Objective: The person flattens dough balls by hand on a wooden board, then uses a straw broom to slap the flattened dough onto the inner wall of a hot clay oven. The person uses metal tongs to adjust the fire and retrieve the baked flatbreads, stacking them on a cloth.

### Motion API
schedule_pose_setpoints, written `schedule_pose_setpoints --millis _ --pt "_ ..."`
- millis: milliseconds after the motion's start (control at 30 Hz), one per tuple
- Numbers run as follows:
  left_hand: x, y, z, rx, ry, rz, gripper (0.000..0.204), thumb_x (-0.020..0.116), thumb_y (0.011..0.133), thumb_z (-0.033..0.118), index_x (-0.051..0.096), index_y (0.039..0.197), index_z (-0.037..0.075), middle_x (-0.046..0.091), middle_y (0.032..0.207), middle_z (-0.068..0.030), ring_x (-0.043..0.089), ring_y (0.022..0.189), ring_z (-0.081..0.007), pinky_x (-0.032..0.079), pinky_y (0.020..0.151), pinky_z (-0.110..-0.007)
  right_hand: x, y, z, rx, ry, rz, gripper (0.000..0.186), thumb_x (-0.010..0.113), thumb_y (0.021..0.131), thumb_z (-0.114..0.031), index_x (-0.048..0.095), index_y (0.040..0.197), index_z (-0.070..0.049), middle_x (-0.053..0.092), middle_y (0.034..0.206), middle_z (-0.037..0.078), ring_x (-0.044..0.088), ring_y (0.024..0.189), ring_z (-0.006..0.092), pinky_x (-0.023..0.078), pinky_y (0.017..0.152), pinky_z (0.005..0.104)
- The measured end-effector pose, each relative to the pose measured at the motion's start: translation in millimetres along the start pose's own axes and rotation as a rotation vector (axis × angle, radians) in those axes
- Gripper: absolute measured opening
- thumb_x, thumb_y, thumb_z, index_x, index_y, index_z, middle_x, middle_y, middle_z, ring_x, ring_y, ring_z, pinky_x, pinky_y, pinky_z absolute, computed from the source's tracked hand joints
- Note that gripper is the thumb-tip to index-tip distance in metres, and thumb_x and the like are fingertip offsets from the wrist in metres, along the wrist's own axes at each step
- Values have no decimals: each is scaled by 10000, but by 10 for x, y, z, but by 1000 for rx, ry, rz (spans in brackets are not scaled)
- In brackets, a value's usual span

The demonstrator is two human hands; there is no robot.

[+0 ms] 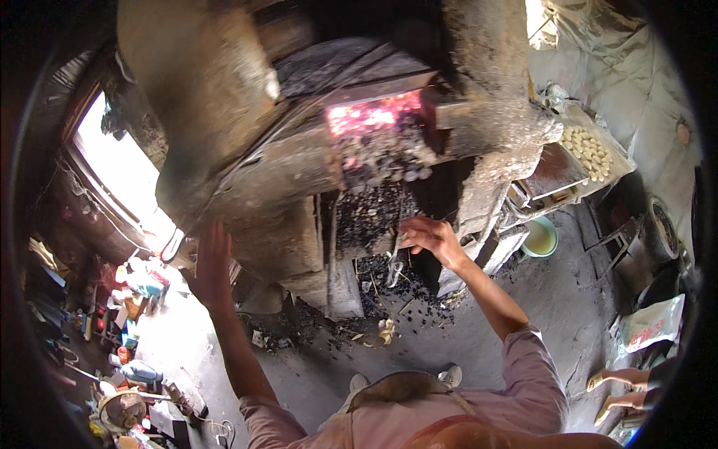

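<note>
A large clay oven (247, 172) stands before me, with glowing red embers (372, 116) in its opening and dark coal (374, 213) heaped below. My right hand (432, 238) reaches to the coal ledge and grips a thin metal tool (395, 266) that hangs down from it. My left hand (212, 268) is open, fingers spread, flat against the oven's left wall. Loose coal bits (396, 299) lie scattered on the floor at the oven's foot.
A tray of pale round dough pieces (588, 151) sits on a stand at the right, a green bucket (541, 238) below it. Another person's feet (617, 389) show at lower right beside a white sack (649, 323). Cluttered items (127, 299) and a small fan (122, 409) lie left.
</note>
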State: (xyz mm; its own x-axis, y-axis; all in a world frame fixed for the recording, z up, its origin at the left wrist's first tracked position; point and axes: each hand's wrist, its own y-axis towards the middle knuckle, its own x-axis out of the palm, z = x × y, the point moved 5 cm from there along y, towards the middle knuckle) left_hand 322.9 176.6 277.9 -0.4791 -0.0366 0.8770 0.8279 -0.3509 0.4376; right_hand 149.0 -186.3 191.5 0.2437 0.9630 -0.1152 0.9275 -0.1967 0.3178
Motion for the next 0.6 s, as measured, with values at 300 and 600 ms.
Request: schedule_pose_setpoints --millis 300,600 --pt "588 460 -363 -554 192 -210 593 422 855 198 173 1284 -127 163 1349 -295 228 1251 -390 156 1062 -468 1613 1053 -1340 -92 728 65 605 546 811 -380 365 1205 42 433 1212 218 492 1052 307 418 902 407" --pt "486 -93 -469 -887 96 1 436 517 790 4 384 1197 -79 594 898 -146 287 433 -19 281 364 -161 1123 487 -1357 -4 783 499 221 474 817 -42 404 1025 -71 418 614 13 326 432 55 222 330 189"
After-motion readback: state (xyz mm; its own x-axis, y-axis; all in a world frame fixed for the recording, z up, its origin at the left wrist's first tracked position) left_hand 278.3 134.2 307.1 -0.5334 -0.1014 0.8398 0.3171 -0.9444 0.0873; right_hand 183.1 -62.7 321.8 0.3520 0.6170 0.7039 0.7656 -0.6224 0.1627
